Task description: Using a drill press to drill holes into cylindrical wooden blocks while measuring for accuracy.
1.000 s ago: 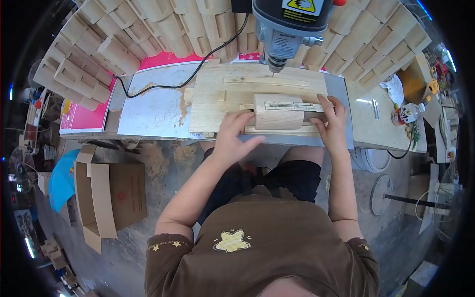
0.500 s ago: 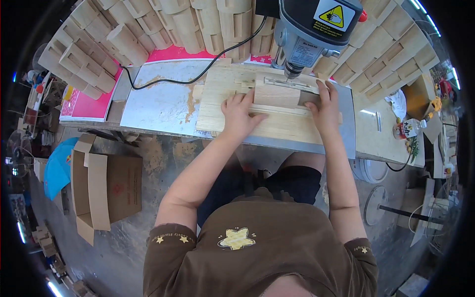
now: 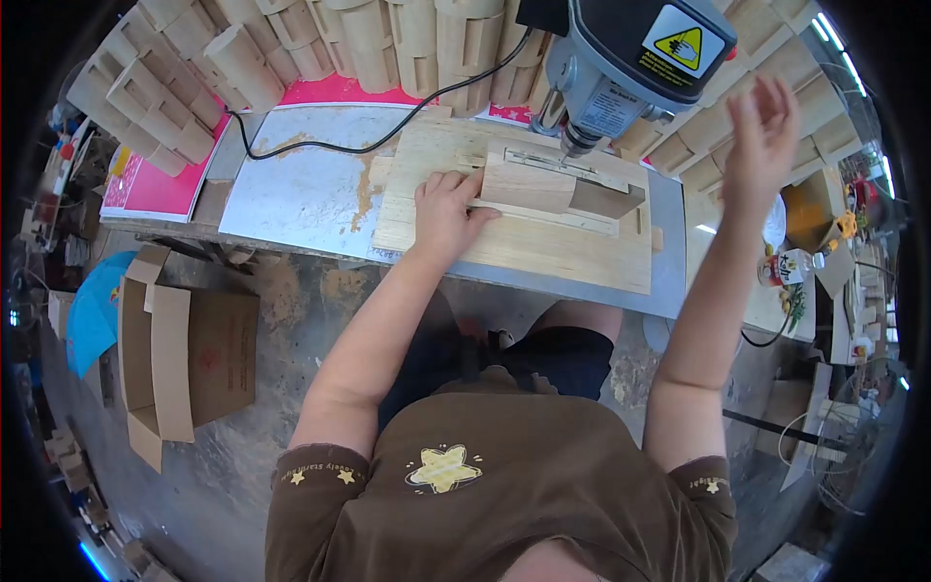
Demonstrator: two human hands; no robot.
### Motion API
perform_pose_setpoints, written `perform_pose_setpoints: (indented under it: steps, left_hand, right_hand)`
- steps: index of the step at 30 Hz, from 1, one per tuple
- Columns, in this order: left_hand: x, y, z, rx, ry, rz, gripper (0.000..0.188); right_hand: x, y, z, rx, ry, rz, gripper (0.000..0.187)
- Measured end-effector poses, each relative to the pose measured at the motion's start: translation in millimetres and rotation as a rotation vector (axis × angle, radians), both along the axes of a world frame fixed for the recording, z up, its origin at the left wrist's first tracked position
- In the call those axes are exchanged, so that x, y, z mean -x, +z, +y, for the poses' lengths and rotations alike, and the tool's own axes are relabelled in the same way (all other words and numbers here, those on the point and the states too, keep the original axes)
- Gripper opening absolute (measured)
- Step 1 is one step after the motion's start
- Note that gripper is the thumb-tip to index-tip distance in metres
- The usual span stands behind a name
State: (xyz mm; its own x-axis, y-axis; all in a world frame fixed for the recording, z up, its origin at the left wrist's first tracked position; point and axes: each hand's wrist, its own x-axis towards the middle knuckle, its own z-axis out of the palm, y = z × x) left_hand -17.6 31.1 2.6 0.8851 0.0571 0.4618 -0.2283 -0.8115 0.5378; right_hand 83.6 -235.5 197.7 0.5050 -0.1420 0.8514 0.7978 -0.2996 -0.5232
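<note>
A pale wooden block (image 3: 529, 184) lies on a flat wooden board (image 3: 553, 250), between wooden strips, with a narrow slotted strip along its top. My left hand (image 3: 446, 215) rests on the board at the block's left end, fingertips against it and thumb stretched apart along the front strip. Above the block is the chuck (image 3: 580, 143) of a bench drill press (image 3: 621, 73); whether the bit touches the wood cannot be made out. Raised to the right of the drill press, my right hand (image 3: 764, 141) has its fingers apart and nothing visible in it. A greyish-brown wooden piece (image 3: 606, 201) sits at the block's right end.
Stacked wooden cylinders with cutouts (image 3: 364, 48) line the back of the bench. A black cable (image 3: 388, 141) crosses a white sheet (image 3: 301, 194). To the right stands a bottle (image 3: 787, 267). An open cardboard box (image 3: 218, 354) and a blue umbrella (image 3: 95, 315) are on the floor at left.
My right hand has let go of the right end of the work and lifted up and right, beside the drill press. My left hand stays at the block's left end.
</note>
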Motion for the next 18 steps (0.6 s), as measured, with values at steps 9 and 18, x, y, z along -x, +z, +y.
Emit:
perform_pose_setpoints:
  steps: [9,18]
  left_hand:
    - [-0.4,2.3,-3.0,0.001,-0.023,-0.049,0.056]
    - [-0.6,0.4,-0.7,-0.015,-0.015,-0.058,0.057]
  right_hand:
    - [-31.6,45.5,4.5,0.282,-0.106,0.398,0.038]
    - [90.0,-6.1,23.8,0.368,-0.159,0.316,0.019]
